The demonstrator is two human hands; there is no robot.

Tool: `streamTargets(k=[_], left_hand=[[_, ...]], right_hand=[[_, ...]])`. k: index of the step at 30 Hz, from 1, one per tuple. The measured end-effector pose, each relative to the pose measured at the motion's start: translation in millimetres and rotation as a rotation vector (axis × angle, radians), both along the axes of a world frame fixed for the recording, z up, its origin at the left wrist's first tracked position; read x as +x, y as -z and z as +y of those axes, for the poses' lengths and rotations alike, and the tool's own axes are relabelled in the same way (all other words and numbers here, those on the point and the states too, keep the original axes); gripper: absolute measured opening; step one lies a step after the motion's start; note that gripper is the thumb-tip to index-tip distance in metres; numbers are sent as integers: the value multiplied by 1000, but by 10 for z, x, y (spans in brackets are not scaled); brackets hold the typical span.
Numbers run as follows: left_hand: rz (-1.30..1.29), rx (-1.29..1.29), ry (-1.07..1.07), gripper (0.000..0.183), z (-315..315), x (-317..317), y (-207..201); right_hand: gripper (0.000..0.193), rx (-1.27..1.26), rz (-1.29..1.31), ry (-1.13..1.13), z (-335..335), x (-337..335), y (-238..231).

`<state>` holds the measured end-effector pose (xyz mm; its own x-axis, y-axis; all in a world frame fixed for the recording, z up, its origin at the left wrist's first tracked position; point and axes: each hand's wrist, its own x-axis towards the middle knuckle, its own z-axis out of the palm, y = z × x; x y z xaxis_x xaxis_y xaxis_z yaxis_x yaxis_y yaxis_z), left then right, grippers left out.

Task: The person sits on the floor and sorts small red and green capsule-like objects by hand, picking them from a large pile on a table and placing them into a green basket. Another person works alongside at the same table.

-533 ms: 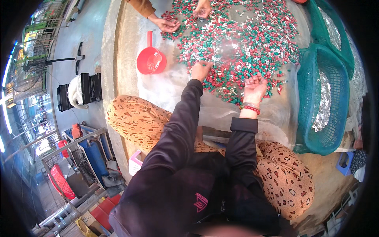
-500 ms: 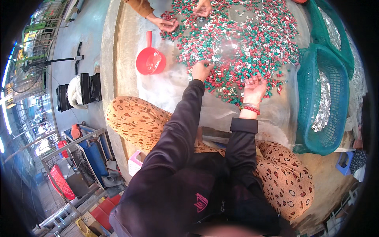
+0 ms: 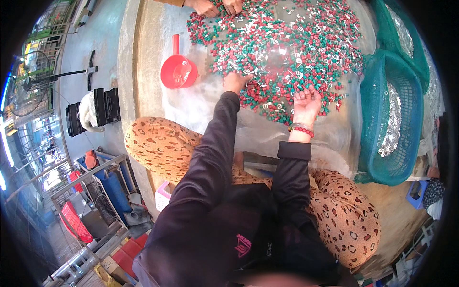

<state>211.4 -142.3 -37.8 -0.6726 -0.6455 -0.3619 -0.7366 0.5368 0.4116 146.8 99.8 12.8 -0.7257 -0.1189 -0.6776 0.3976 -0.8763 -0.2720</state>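
Red, green and white small plastic pieces [image 3: 272, 71] lie in a wide spread over a pale sheet in front of me. At the near left edge of the spread is my left hand [image 3: 235, 82], back up, thumb and finger closed together among the pieces; anything pinched there is too small to make out. My right hand [image 3: 307, 105] rests palm up at the near side of the spread, its fingers loosely curled and apart, with nothing clearly visible in the palm. A red beaded bracelet [image 3: 303, 130] circles that wrist.
Left of the spread stands a red dipper [image 3: 178, 71] with a few pale pieces inside. Another person's hands [image 3: 206, 8] work at the far edge. A teal basket [image 3: 416, 138] lined with green net holds shiny silvery pieces [image 3: 393, 119] on the right; a second netted basket is behind it.
My left hand has shifted slightly left along the edge of the pieces. My right hand has barely moved. The other person's hands have drawn farther away and closer together.
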Motion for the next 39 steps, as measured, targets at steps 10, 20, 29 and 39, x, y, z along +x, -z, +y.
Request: streamTargets(k=[10,20,29,39], left_hand=[[404,1074,-277,16,-190,135,-385],[481,1234,-212,28,26,80,-535],[349,1278,-37,25,894,-173,-1213],[381,791,443,30,745,-389,-1418]], right_hand=[[18,-83,-17,8,-43,16,30],[20,-91,18,-104,-44,1,55],[23,-348,349,-317,-634,334,135],[30,-288,149,-81,-241,148,29]])
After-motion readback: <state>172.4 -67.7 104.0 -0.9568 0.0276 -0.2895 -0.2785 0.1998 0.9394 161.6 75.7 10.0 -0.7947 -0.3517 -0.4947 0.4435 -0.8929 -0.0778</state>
